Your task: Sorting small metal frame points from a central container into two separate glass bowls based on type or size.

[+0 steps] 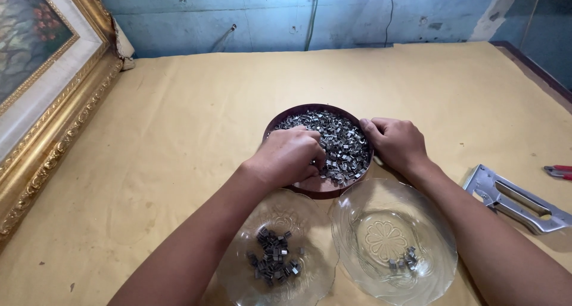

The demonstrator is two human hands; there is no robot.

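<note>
A round dark-brown bowl (310, 189) holds a heap of small silver metal clips (339, 140). My left hand (290, 157) reaches into the heap, fingers curled down among the clips; whether it grips any is hidden. My right hand (396, 142) rests on the bowl's right rim, fingers bent at the edge of the heap. In front of the bowl stand two clear glass plates: the left plate (238, 276) carries several clips (274, 259), the right plate (429, 246) carries a few clips (405, 261) near its middle.
Tan paper (179, 133) covers the table. A gilded picture frame (53, 121) leans along the left side. A metal staple gun (515, 199) lies at the right, with a red-handled tool (559, 172) beyond it. A blue wall (268, 14) runs behind.
</note>
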